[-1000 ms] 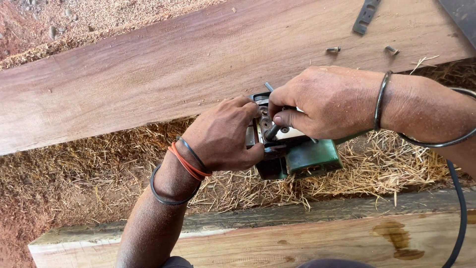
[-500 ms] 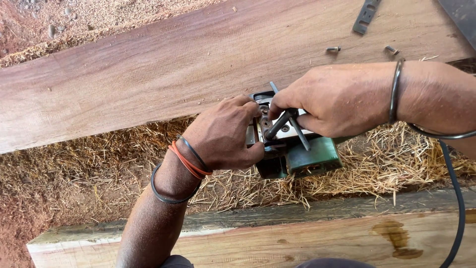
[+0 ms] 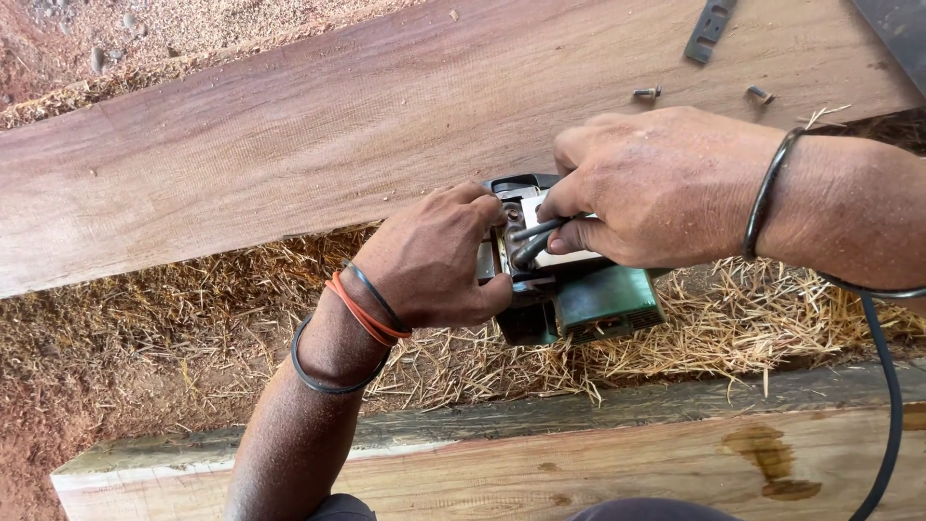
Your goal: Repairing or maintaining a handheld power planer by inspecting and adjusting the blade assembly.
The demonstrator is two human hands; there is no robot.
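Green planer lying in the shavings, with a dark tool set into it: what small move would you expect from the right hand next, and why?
Probably another short turn of the dark bent tool. The right hand pinches it with its tip set into the metal part of the green planer, while the left hand braces the body. Two loose screws and a metal strip lie on the reddish plank.

A: What lies across the upper part of the scene?
B: A broad reddish plank (image 3: 318,145), running at a slant. Near its right end rest a flat grey metal plate (image 3: 710,29) and two small bolts (image 3: 647,93), just apart from each other.

A: And below?
B: Straw-like wood shavings (image 3: 183,318) fill the gap between that plank and a paler beam (image 3: 540,473) along the bottom edge. Sawdust (image 3: 183,34) covers the ground beyond.
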